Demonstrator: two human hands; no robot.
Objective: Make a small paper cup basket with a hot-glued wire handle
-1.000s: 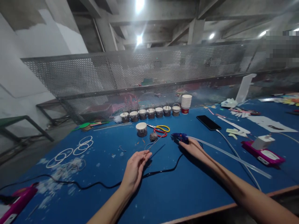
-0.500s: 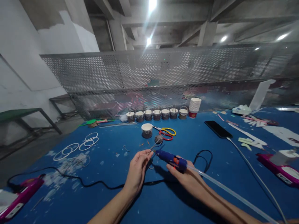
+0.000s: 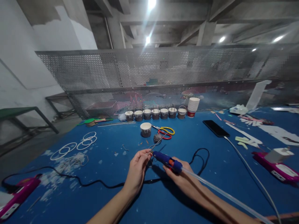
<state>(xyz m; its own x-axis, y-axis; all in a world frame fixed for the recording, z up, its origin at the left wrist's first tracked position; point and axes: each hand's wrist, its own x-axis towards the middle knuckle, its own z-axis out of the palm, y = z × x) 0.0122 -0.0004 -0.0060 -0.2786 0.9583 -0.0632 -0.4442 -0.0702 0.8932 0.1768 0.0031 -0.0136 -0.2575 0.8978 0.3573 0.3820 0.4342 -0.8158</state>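
My left hand [image 3: 139,165] pinches a thin grey cord [image 3: 155,145] between thumb and fingertips. In my right hand [image 3: 181,177] is a blue hot glue gun [image 3: 167,159] with an orange trigger; a long clear glue stick [image 3: 217,188] sticks out of its back. The gun's nozzle is at the left fingertips, by the cord; whether it touches is too small to tell. Just beyond the hands lies a small ball of grey yarn [image 3: 157,138]. Behind it are a white-rimmed cup wrapped in grey [image 3: 146,130] and scissors [image 3: 164,130] with red and yellow handles.
Several wrapped cups [image 3: 155,114] and a stack of paper cups [image 3: 193,107] line the back by a perforated metal screen [image 3: 105,73]. White rings [image 3: 87,141] lie left; a phone [image 3: 215,128] lies right. Power strips [image 3: 21,197] and a black cable [image 3: 98,183] are on the blue table.
The glue gun has moved slightly left, bringing its nozzle closer to my left fingertips. The left hand keeps its pinch on the cord. The whole view has shifted a little.
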